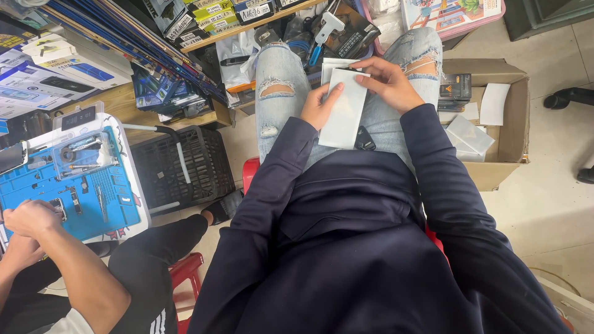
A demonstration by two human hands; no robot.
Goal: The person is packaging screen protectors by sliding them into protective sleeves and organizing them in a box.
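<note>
Both hands (356,96) hold white packet (344,108)

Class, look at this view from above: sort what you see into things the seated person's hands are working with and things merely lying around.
In hand:
left hand
right hand
flat white packet held by both on the lap

Lying about:
cardboard box of packets
black basket
blue work mat, used by another person
dark device on lap

A small phone repair and accessory shop: a shelf (247,25) packed with boxed accessories (213,15), a blue repair mat (68,185) strewn with small tools and parts, and a cardboard box (513,111) of packaged stock on the floor.
</note>
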